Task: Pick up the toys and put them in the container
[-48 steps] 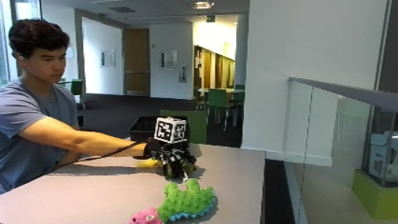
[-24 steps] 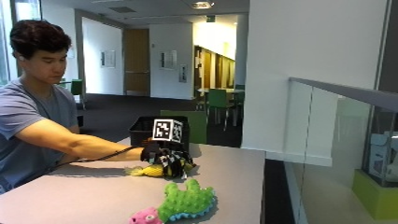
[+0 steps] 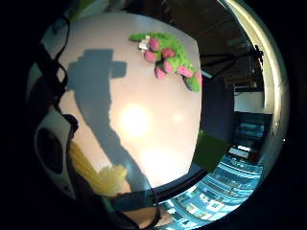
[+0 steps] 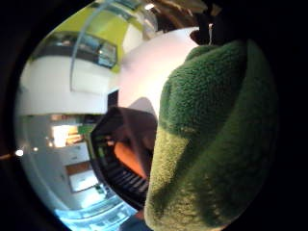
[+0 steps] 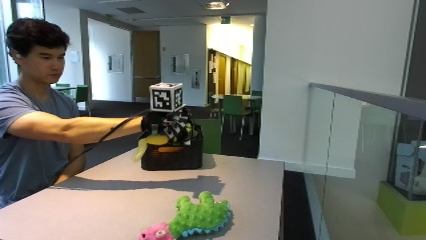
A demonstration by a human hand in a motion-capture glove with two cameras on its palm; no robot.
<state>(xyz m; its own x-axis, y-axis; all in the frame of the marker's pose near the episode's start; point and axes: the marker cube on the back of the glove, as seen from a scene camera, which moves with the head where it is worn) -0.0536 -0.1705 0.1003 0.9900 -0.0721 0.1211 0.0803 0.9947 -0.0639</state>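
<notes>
A person's gloved right hand (image 5: 168,131) hangs directly above the black container (image 5: 172,154) at the far end of the surface (image 5: 246,182). Its fingers grasp a plush toy (image 5: 150,142), green and yellow, which dangles partly over the container's near rim rather than squarely over the opening; something orange already lies inside. A second toy, a green and pink plush (image 5: 193,221), lies well away from the container near the front edge, long axis across the surface. No readable writing shows.

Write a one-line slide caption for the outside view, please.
Gloved right hand holds a yellow-green plush toy over the black basket; a green-and-pink plush toy remains on the table.
</notes>
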